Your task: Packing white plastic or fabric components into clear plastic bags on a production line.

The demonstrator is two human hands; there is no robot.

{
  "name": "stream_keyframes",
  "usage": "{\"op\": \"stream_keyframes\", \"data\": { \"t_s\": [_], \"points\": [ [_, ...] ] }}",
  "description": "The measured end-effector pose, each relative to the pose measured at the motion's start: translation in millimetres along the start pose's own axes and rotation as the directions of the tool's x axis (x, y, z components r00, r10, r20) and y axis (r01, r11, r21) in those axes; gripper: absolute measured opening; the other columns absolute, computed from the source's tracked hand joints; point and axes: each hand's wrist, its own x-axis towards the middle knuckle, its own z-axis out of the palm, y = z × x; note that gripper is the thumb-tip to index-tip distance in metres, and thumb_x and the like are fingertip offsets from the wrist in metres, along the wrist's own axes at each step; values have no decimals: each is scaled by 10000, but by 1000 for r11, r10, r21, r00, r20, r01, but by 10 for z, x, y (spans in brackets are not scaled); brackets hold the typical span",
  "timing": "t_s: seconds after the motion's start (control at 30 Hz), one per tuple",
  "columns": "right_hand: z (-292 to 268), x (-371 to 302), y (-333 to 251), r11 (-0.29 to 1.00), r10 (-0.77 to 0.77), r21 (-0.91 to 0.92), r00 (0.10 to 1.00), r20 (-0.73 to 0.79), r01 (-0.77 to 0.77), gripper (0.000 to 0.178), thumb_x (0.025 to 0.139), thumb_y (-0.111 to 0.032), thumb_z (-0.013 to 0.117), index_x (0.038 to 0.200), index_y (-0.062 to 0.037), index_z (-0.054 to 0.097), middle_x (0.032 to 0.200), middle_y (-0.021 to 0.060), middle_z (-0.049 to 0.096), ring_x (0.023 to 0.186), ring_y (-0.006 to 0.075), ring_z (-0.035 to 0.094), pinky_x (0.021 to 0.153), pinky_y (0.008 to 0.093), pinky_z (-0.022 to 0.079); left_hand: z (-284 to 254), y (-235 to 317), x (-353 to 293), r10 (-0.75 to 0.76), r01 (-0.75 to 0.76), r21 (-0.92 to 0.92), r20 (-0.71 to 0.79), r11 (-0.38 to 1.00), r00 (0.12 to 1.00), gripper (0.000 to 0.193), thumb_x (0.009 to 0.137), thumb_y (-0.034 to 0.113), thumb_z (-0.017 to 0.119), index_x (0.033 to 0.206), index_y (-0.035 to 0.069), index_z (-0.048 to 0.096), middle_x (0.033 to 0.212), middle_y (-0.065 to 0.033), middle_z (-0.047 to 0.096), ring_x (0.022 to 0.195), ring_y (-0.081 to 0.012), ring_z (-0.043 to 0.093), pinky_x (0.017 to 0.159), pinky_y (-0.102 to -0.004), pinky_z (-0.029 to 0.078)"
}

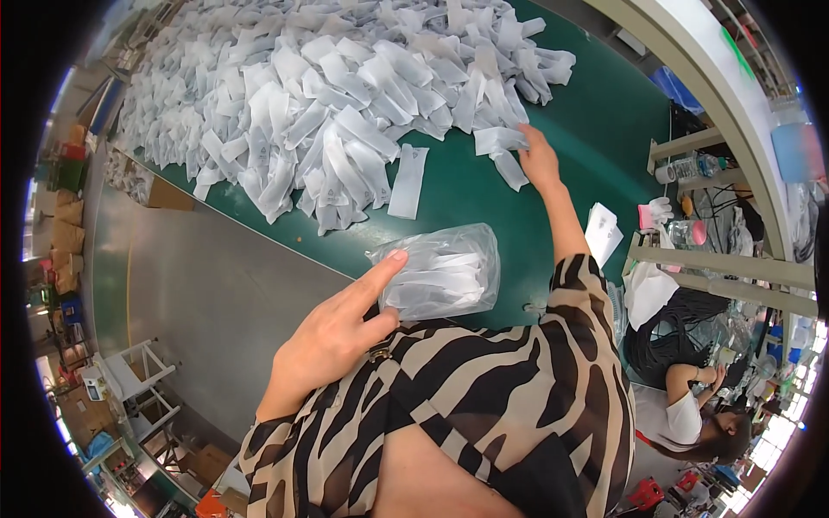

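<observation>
A clear plastic bag [489,259] lies near the table's front edge with several slim white packets [449,278] inside. My left hand [332,337] holds it by its left end, index finger along the top and thumb at the lower side; the other fingers are hidden. Farther off, my right arm reaches to the right end of a big heap of frosted white packets [345,95]. There my right hand [541,160] has its fingers closed at the edge of a white packet [499,141]. One loose packet [408,181] lies between the heap and the bag.
The green tabletop [596,112] carries the heap. White folded papers [602,233] lie right of my forearm, beside a metal shelf frame [717,263] holding bottles and black cable [678,332]. Another person [682,414] sits at lower right. A white stool [138,375] stands at left.
</observation>
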Motion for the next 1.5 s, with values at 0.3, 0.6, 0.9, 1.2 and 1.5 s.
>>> {"op": "stream_keyframes", "data": {
  "t_s": [0.3,0.6,0.9,1.2,1.5],
  "points": [
    [78,-124,-17,918,329,-281,933,148,-280,400,850,-227,696,1204,-60,614,1120,184,564,977,367,635,825,450,534,-1,5,27,-69,69,3,43,998,997,88,800,-3,653,814,-37,573,1454,-260,465,1284,-392,544,992,-400,513],
    [121,-470,-615,885,237,-428,968,78,-182,683,702,-464,828,1101,40,596,1061,170,567,1013,335,518,807,481,439,5,35,160,-48,48,14,46,999,998,82,758,-6,665,803,-22,598,1446,-258,479,1236,-376,585,940,-381,536],
    [388,-243,-1322,757,-638,-55,755,155,651,537,743,-138,719,1265,-142,593,1276,80,563,1182,313,520,898,416,437,46,32,73,-39,42,-27,80,999,996,106,831,5,649,832,-49,558,1460,-257,454,1312,-397,516,1026,-414,493],
    [802,-358,-1275,896,-347,-160,878,329,414,173,721,-175,709,845,-63,661,945,138,604,947,314,570,775,439,434,9,-112,96,9,-10,12,53,1000,999,98,757,-2,673,802,-36,593,1432,-279,482,1226,-388,589,934,-390,541],
    [-69,-676,-1017,959,-77,-268,994,80,96,834,694,-455,819,1373,-91,499,1424,296,408,1308,499,378,993,620,366,-64,-207,68,-278,438,-417,390,796,878,663,1004,246,469,1577,64,190,1582,-183,322,1433,-329,355,1186,-362,273]
  ]
}}
